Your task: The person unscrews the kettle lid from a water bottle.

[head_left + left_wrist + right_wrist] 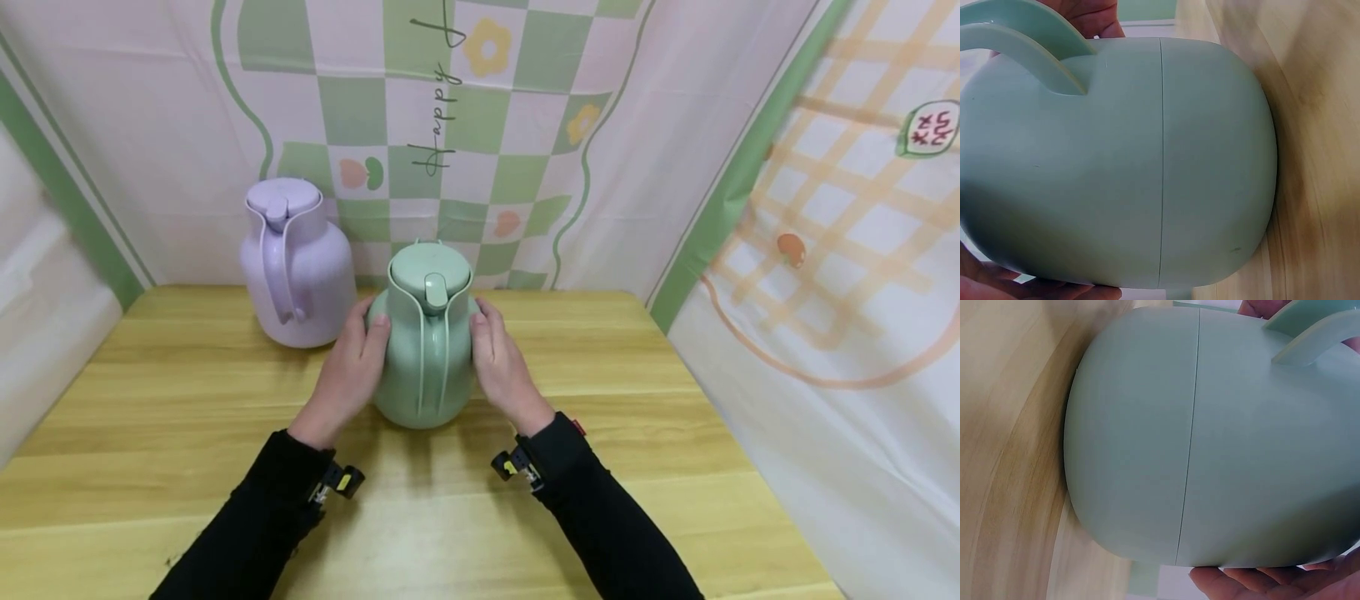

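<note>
A pale green thermos jug [401,379] stands upright near the middle of the wooden table, its handle and lid lever facing me. My left hand [347,367] holds the jug's left side, with the thumb on the near face and the other fingers mostly hidden behind. On the opposite side my right hand [506,367] grips it in a mirrored way. Both wrist views are filled by the jug's smooth body, with a thin seam around it; the jug's base meets the tabletop there. Some fingertips [1207,581] curl under the far side in the right wrist view.
A lilac thermos jug [322,283] of the same shape stands behind and left of the green one, close to my left fingers. The wood-grain table [615,467] ends at a printed cloth backdrop [480,117], and patterned cloth also hangs on both sides.
</note>
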The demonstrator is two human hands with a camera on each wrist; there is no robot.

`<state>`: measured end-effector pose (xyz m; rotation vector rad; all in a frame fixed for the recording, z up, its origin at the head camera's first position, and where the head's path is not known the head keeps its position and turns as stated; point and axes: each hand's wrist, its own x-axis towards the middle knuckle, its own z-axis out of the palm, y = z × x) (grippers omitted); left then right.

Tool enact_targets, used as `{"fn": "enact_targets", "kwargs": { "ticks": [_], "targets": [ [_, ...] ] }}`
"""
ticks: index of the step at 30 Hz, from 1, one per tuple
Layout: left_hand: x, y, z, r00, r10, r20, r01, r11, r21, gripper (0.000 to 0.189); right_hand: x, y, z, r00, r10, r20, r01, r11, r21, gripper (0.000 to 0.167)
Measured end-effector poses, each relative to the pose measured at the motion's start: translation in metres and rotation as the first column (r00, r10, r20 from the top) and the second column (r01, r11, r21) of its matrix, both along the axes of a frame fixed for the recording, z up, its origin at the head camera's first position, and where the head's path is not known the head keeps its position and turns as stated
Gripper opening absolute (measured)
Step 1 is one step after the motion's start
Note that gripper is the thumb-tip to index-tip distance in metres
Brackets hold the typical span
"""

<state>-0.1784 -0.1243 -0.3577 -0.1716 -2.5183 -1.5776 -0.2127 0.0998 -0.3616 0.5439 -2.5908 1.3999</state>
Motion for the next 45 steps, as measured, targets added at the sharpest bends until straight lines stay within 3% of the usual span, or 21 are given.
{"fn": "enact_targets", "kwargs": {
  "ticks": [21,31,45],
  "targets": [
    [0.007,0.0,-0.001,0.998,0.017,-0.063,-0.018,1.0,-0.01,0.066,0.008,-0.001,-0.001,1.0,-0.001,-0.031,0.001,1.0,0.005,0.067],
    [0.014,0.001,-0.002,0.998,0.039,-0.039,-0.041,0.998,-0.037,0.069,0.011,-0.001,-0.002,1.0,0.003,-0.018,-0.003,1.0,0.008,0.065],
    [0.014,0.001,-0.003,0.999,0.041,-0.024,-0.042,0.998,-0.038,0.071,0.011,-0.002,-0.003,1.0,-0.004,-0.019,0.004,1.0,0.006,0.066]
  ]
}}
